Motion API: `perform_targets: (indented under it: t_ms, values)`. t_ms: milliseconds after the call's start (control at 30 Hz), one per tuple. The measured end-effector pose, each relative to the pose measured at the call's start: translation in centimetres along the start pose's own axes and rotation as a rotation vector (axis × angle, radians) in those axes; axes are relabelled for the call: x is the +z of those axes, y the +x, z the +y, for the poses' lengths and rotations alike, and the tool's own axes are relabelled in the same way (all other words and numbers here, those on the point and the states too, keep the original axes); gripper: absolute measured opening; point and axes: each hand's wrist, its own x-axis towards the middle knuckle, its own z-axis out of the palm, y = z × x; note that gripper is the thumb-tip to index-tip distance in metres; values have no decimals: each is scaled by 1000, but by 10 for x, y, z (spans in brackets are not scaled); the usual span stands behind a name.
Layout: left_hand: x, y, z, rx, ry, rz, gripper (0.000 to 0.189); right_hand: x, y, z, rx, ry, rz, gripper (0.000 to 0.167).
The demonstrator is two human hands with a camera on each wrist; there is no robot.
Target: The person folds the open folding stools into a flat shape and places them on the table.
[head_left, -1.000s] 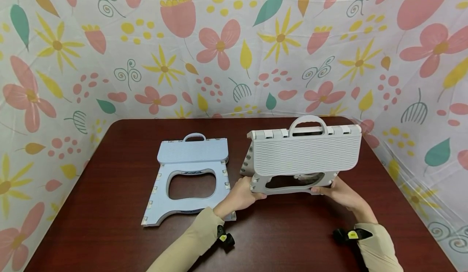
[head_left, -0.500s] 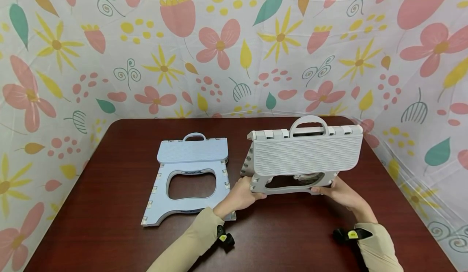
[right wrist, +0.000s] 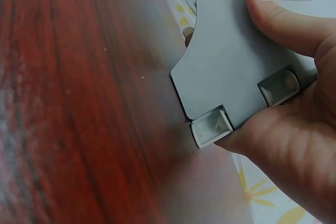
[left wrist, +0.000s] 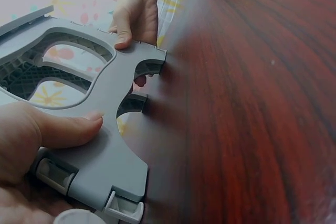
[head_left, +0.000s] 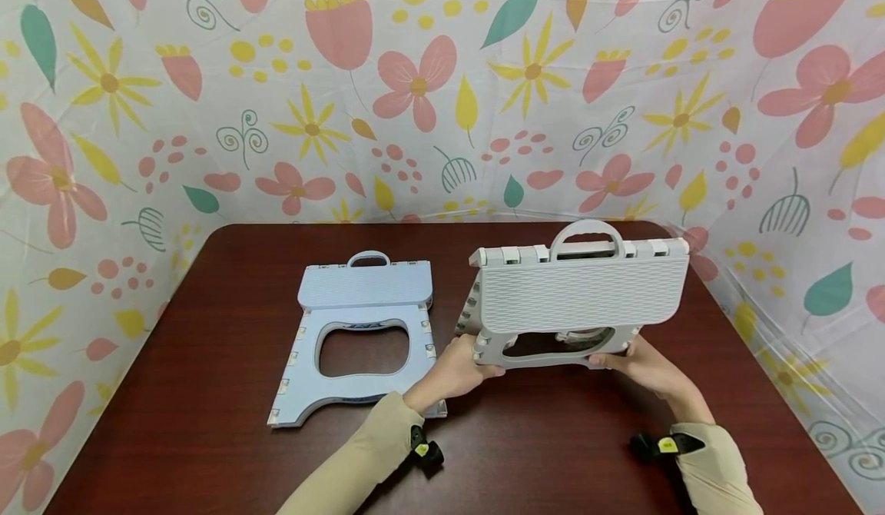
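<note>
A white folding step stool [head_left: 581, 296], partly unfolded, stands at the right of the table with its carry handle upward. My left hand [head_left: 455, 367] grips the stool's lower left side. In the left wrist view the left thumb [left wrist: 71, 129] lies across the panel below the oval opening. My right hand [head_left: 646, 369] holds the lower right side, its thumb [right wrist: 283, 19] flat on the panel in the right wrist view. Most fingers of both hands are hidden behind the stool. Left of it, a light blue folding step stool [head_left: 373, 288] lies folded flat.
The dark red-brown table [head_left: 193, 346] has a glossy wood grain. A white cloth [head_left: 429, 169] printed with flowers hangs behind it and along both sides. The left forearm passes close to the blue stool's lower right corner.
Both hands keep their hold. The white stool has shifted very slightly to the right at its right end; the blue stool stays where it was.
</note>
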Motion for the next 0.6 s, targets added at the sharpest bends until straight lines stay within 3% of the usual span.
perform_targets:
  t_ms: [600]
  values:
    - [0, -3, -6, 46, 66, 53, 44, -1, 0, 1, -22, 0, -7, 44]
